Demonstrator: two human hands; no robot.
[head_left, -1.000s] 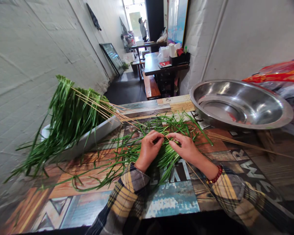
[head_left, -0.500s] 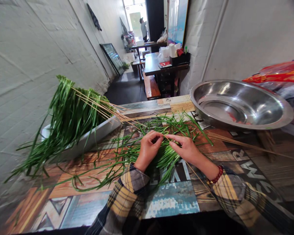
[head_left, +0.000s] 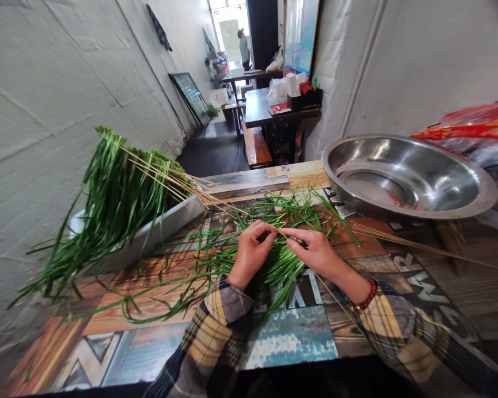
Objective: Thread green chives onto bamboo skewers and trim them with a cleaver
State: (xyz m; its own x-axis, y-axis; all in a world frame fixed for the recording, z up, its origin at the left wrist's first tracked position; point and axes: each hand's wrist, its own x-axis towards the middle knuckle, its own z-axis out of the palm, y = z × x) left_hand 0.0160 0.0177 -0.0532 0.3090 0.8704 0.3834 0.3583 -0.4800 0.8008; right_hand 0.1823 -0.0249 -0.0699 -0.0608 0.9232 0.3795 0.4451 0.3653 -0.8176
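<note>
Over a loose pile of garlic chives (head_left: 288, 268) on the table, my two hands meet at the fingertips. My left hand (head_left: 254, 253) is closed in a pinch, seemingly on a chive end, though the fingertips mostly hide it. Between the thumb and fingers of my right hand (head_left: 318, 253) is a thin bamboo skewer (head_left: 331, 294); its tip points at the left fingertips and its shaft slants down beneath my right wrist. To the left, many skewered chives (head_left: 120, 193) hang in a dense row over a white tray (head_left: 166, 226), with several skewer ends jutting right.
A wide steel basin (head_left: 444, 190) with reddish bits inside stands at the right. Spare skewers (head_left: 398, 240) lie just before it. Red and clear plastic packaging (head_left: 477, 124) is behind the basin. Farther back are another table (head_left: 257, 108), a bench (head_left: 256, 146) and a distant person (head_left: 244, 47).
My hands, the skewer and the chives stay almost exactly where they were. The distant person has shifted slightly.
</note>
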